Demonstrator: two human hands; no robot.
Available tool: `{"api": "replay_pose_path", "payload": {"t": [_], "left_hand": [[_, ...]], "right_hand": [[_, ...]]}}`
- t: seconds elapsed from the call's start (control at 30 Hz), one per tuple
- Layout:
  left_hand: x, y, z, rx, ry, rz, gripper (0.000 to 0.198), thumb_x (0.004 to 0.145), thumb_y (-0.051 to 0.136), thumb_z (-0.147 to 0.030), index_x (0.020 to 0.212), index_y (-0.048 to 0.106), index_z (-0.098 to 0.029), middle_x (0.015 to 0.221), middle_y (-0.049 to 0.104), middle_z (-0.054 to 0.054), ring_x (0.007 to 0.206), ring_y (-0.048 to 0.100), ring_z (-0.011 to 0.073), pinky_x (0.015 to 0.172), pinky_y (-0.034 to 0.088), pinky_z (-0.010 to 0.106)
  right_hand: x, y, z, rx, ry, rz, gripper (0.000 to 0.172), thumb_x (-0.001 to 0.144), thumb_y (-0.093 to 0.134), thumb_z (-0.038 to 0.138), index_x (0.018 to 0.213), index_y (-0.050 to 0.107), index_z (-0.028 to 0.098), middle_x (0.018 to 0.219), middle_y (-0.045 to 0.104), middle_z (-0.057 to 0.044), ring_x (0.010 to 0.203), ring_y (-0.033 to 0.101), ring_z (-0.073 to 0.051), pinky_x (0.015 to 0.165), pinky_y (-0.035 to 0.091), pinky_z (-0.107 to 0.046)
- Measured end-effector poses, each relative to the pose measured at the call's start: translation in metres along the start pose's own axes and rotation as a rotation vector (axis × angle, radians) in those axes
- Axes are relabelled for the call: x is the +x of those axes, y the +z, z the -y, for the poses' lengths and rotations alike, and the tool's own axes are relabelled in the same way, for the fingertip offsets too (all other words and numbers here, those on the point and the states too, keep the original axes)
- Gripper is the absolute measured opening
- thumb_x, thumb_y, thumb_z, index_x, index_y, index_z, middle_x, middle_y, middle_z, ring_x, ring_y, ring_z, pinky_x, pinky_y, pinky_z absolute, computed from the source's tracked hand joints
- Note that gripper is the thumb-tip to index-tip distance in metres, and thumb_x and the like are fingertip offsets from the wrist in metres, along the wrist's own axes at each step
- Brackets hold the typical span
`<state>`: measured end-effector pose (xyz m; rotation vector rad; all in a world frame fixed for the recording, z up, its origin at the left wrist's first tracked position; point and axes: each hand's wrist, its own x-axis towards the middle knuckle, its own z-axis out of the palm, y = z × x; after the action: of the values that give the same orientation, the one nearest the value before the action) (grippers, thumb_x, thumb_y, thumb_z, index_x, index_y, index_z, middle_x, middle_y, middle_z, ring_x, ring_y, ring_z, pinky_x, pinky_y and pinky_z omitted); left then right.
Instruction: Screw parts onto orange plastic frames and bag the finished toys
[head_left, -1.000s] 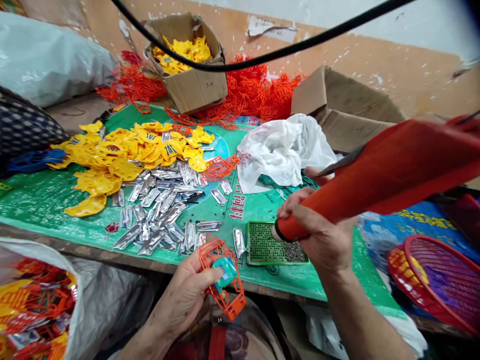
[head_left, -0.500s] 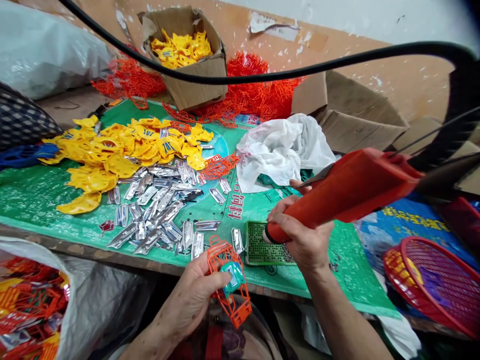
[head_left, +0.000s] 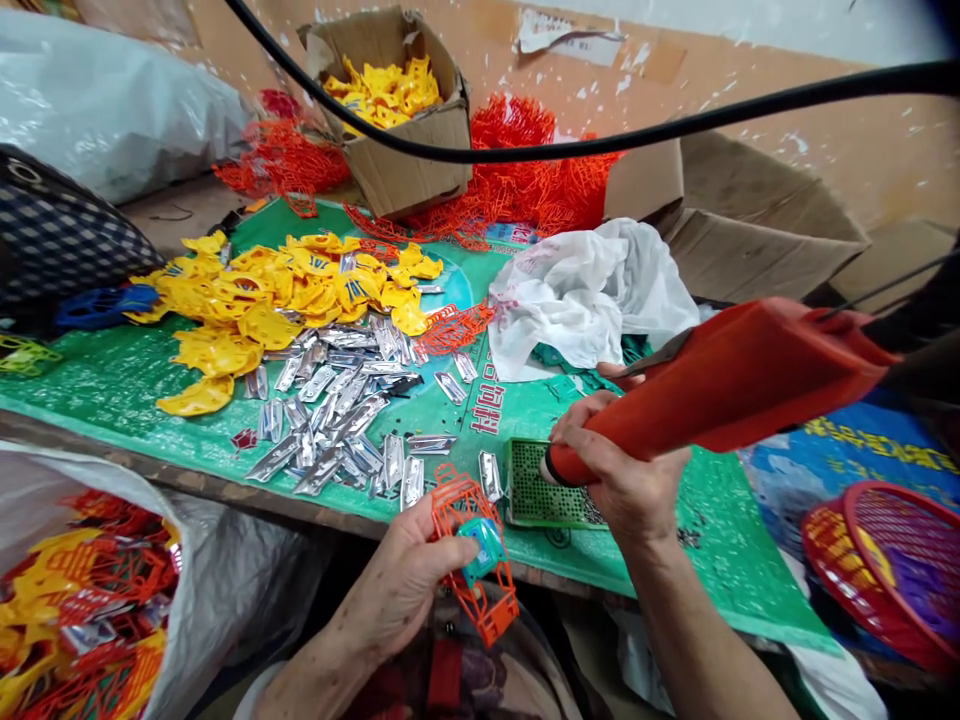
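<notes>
My left hand is closed round an orange plastic frame, its thumb pressed on a teal part set inside the frame. My right hand grips a red electric screwdriver, fingers wrapped round its body. The tool's front end points down and left, over a green perforated tray with small screws at its right part. Whether the tip touches the tray cannot be told. Just left of the tray lies a silver plate, with a pile of similar silver pieces beyond.
Yellow shells are heaped at the back left. Behind stand a cardboard box of yellow parts and orange frames. A white bag lies mid-table, a red basket at right, a sack at lower left. A black cable crosses above.
The whole view has shifted slightly, so the table and hands appear farther right. Both hands keep the same holds, and the screwdriver's front end stays over the tray.
</notes>
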<state>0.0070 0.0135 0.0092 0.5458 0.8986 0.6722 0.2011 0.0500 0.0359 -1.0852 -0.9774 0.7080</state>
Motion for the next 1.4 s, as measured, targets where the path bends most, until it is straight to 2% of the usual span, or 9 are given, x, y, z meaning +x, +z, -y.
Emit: {"api": "replay_pose_path", "payload": {"t": [0.17,0.4,0.53,0.6,0.7,0.8,1.03,1.23,1.4], "left_hand": [[-0.002,0.002,0.000,0.005,0.005,-0.012,0.030,0.065,0.072,-0.015,0.094,0.067,-0.014,0.083,0.070,0.004,0.068,0.060,0.0141,0.064,0.046,0.025],[-0.003,0.000,0.007,0.019,0.048,0.031,0.027,0.070,0.069,-0.012,0.097,0.067,-0.014,0.085,0.070,0.004,0.069,0.059,0.0126,0.066,0.047,0.025],[-0.001,-0.001,0.010,0.036,0.080,0.024,0.026,0.072,0.068,-0.011,0.098,0.067,-0.015,0.087,0.070,0.003,0.071,0.059,0.0123,0.066,0.047,0.024],[-0.001,-0.001,0.012,0.023,0.095,0.026,0.030,0.073,0.067,-0.008,0.101,0.068,-0.016,0.090,0.070,0.003,0.075,0.061,0.0132,0.069,0.049,0.024],[0.000,0.000,0.013,0.000,0.113,0.031,0.033,0.073,0.066,-0.007,0.105,0.068,-0.017,0.094,0.072,0.003,0.082,0.064,0.0161,0.076,0.051,0.027],[0.000,0.000,0.015,-0.031,0.106,0.011,0.029,0.072,0.069,-0.008,0.100,0.068,-0.016,0.091,0.072,0.003,0.080,0.064,0.0165,0.077,0.050,0.028],[0.000,-0.003,0.017,-0.085,0.072,0.015,0.029,0.069,0.075,-0.014,0.097,0.068,-0.016,0.083,0.070,0.003,0.075,0.065,0.0179,0.073,0.051,0.029],[0.001,-0.004,0.018,-0.083,0.044,0.021,0.031,0.068,0.076,-0.016,0.098,0.067,-0.017,0.083,0.069,0.003,0.073,0.066,0.0192,0.068,0.053,0.031],[0.002,-0.003,0.017,-0.087,0.043,0.000,0.031,0.068,0.076,-0.014,0.096,0.066,-0.017,0.080,0.067,0.001,0.068,0.064,0.0153,0.067,0.050,0.028]], "right_hand": [[0.000,0.000,-0.002,-0.005,-0.021,0.003,0.023,0.065,0.075,0.016,0.083,0.061,0.022,0.065,0.063,0.005,0.055,0.059,-0.015,0.057,0.050,-0.035],[-0.001,0.000,-0.001,-0.059,-0.010,-0.040,0.015,0.064,0.075,0.018,0.070,0.061,0.020,0.067,0.062,0.002,0.057,0.058,-0.014,0.059,0.050,-0.034],[-0.001,0.002,0.022,0.076,0.009,-0.044,0.029,0.064,0.072,0.015,0.090,0.063,0.024,0.065,0.060,0.005,0.056,0.057,-0.015,0.058,0.050,-0.034],[-0.004,0.005,0.038,0.194,0.025,0.005,0.039,0.065,0.070,0.014,0.101,0.062,0.027,0.066,0.059,0.005,0.056,0.057,-0.015,0.058,0.050,-0.034],[-0.013,0.009,0.060,0.320,0.058,0.107,0.043,0.070,0.071,0.016,0.109,0.061,0.032,0.069,0.059,0.004,0.059,0.058,-0.014,0.061,0.053,-0.035],[-0.024,0.014,0.070,0.375,0.076,0.170,0.050,0.072,0.076,0.023,0.117,0.058,0.035,0.070,0.059,0.004,0.059,0.057,-0.015,0.063,0.054,-0.036],[-0.040,0.022,0.068,0.390,0.089,0.249,0.058,0.075,0.076,0.024,0.125,0.051,0.038,0.073,0.060,0.005,0.064,0.059,-0.015,0.069,0.054,-0.037],[-0.043,0.026,0.061,0.432,0.084,0.238,0.055,0.076,0.073,0.019,0.123,0.052,0.036,0.075,0.061,0.005,0.065,0.060,-0.014,0.069,0.053,-0.035],[-0.044,0.030,0.059,0.459,0.111,0.221,0.057,0.074,0.075,0.019,0.122,0.052,0.038,0.073,0.060,0.006,0.063,0.058,-0.013,0.068,0.053,-0.034]]}}
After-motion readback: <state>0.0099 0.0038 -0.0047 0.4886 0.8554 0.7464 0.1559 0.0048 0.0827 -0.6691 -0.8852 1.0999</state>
